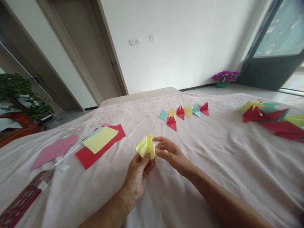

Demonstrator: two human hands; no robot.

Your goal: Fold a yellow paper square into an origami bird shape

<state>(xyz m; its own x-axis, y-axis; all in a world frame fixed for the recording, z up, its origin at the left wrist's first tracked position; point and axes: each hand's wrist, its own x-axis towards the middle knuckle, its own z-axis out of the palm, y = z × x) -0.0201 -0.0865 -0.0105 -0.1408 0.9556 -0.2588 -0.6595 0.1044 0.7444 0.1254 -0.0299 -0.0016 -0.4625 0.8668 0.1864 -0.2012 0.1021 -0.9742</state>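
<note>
A partly folded piece of yellow paper [145,146], its flaps spread and curved, is raised over the cloth in front of me. My left hand [140,172] pinches its lower edge between thumb and fingers. On its right side my right hand [171,153] grips the paper's edge with thumb and index finger; the exact fingertip contact is partly hidden. Beyond the hands, several small folded paper pieces in red, yellow and light blue stand in a row, with a red folded piece [172,123] nearest to me.
Left of the hands lie stacked sheets, a yellow sheet [101,139] over a red sheet [87,160], and pink paper [55,150]. A dark red patterned item [23,198] is at the lower left. Larger folded red paper pieces [263,114] sit far right. The tablecloth [228,152] is wrinkled.
</note>
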